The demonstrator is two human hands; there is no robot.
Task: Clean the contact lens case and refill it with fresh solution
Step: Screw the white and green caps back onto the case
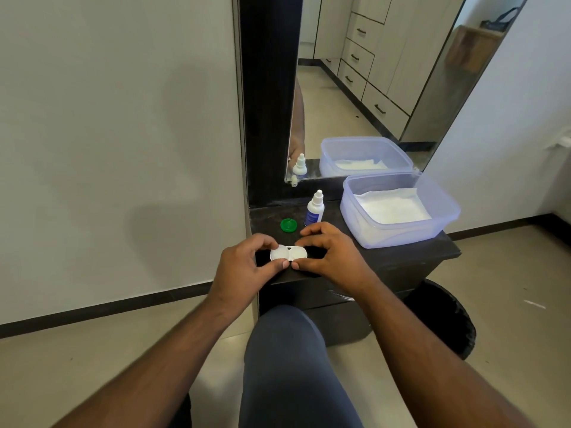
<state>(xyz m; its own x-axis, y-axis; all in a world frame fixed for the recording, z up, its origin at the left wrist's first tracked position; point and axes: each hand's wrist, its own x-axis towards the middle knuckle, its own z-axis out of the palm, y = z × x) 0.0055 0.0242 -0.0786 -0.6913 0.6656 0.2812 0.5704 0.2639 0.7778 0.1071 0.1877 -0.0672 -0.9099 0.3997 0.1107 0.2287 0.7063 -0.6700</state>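
From the head camera I see both hands meeting over the near edge of a dark counter (401, 257). The left hand (244, 267) has its fingers curled round the left end of a white contact lens case (288, 253), thumb tip below and forefinger above. The right hand (330, 257) grips the right end in the same manner, thumb below and fingers arched over the top; the two thumb tips lie just beside each other under the middle of the case. The case sits level between the hands, at or just above the counter surface; I cannot tell whether it touches. Its left well carries a white cap facing up; the right side is partly covered by fingers and I cannot tell its condition. A green round cap (288, 225) lies flat on the counter beyond the left hand, apart from the case. A small white solution bottle (315, 209) with a blue label stands upright just right of the green cap, beyond the right hand, its nozzle cap on. To the far right a translucent bluish plastic tub (445, 211) rests on the counter with white tissue (392, 208) lying inside. A mirror (370, 88) rises behind the counter and reflects the bottle and tub. A knee in dark blue trousers (284, 350) shows below the counter edge.
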